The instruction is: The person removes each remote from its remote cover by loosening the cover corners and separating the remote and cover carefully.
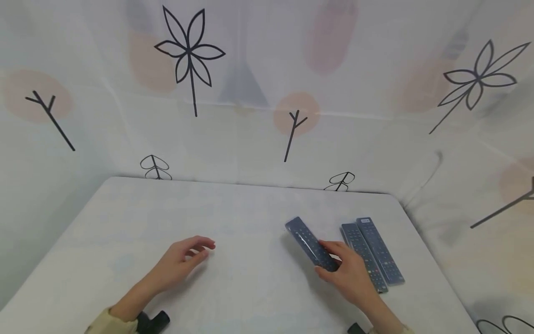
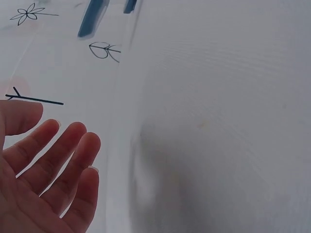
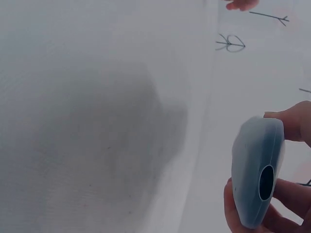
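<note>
My right hand [image 1: 348,269] grips the near end of a dark grey remote control [image 1: 310,243] and holds it a little above the white table [image 1: 233,218], its far end pointing up-left. The right wrist view shows that remote [image 3: 256,174] end-on, pinched between thumb and fingers [image 3: 291,121]. Two more remotes [image 1: 373,253] lie side by side on the table just right of that hand. My left hand [image 1: 183,260] hovers over the table's middle-left, fingers relaxed and holding nothing; in the left wrist view its fingers [image 2: 58,160] are spread.
A white curtain [image 1: 267,93] printed with flower and twig outlines hangs behind and beside the table. The table's right edge [image 1: 429,250] runs close to the two lying remotes. Dark wrist mounts [image 1: 152,321] show at the bottom.
</note>
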A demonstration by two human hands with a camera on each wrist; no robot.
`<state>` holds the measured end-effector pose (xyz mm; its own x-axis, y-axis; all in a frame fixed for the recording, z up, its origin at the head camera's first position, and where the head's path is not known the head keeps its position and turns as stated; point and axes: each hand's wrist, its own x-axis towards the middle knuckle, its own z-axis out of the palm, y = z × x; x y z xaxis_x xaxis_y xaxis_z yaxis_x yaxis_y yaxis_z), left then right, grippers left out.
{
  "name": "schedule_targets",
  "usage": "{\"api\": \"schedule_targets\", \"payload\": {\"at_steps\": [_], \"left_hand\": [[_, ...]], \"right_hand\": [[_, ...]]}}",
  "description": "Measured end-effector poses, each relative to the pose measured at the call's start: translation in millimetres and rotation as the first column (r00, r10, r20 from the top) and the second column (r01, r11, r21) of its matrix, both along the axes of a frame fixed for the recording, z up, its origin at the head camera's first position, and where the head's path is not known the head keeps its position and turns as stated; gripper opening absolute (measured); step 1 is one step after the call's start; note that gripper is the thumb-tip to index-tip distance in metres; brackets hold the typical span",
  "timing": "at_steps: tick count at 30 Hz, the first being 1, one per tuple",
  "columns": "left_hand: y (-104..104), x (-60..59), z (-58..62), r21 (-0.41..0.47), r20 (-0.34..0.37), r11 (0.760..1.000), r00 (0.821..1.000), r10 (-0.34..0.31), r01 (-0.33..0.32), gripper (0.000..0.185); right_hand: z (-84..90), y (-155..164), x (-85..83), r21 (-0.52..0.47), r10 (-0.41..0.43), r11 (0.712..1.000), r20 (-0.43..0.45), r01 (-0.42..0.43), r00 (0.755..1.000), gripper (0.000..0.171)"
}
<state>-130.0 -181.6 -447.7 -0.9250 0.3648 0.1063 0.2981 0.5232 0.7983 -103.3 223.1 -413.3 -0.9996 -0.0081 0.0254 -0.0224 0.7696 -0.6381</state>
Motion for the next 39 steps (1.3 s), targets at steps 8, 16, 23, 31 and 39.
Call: {"api": "schedule_targets", "payload": {"at_steps": [8, 16, 23, 31, 39], "left_hand": [[10.0, -1.2, 1.6, 0.02, -0.039, 1.0, 0.999, -0.006, 0.007, 0.023], [24.4, -5.5, 4.7, 0.068, -0.071, 0.997, 0.997, -0.04, 0.045, 0.028], [35.7, -7.9, 5.6, 0.119, -0.091, 0.99, 0.994, -0.066, 0.076, 0.031], [45.0, -6.9, 11.8, 0.147, -0.119, 0.986, 0.991, -0.059, 0.077, 0.032], [59.5, -5.8, 18.0, 0.207, -0.103, 0.969, 0.988, -0.115, 0.135, 0.037]], "right_hand": [[7.9, -5.5, 4.2, -0.011, 0.051, 0.999, -0.043, -0.052, 0.998, 0.063], [13.8, -12.4, 10.5, -0.065, 0.075, 0.995, -0.04, -0.078, 0.996, 0.062], [18.5, -19.3, 15.6, -0.091, 0.101, 0.99, -0.042, -0.104, 0.994, 0.061], [21.8, -25.0, 18.5, -0.133, 0.144, 0.98, -0.043, -0.148, 0.989, 0.063], [22.9, -28.9, 19.3, -0.173, 0.215, 0.96, -0.044, -0.22, 0.976, 0.062]]}}
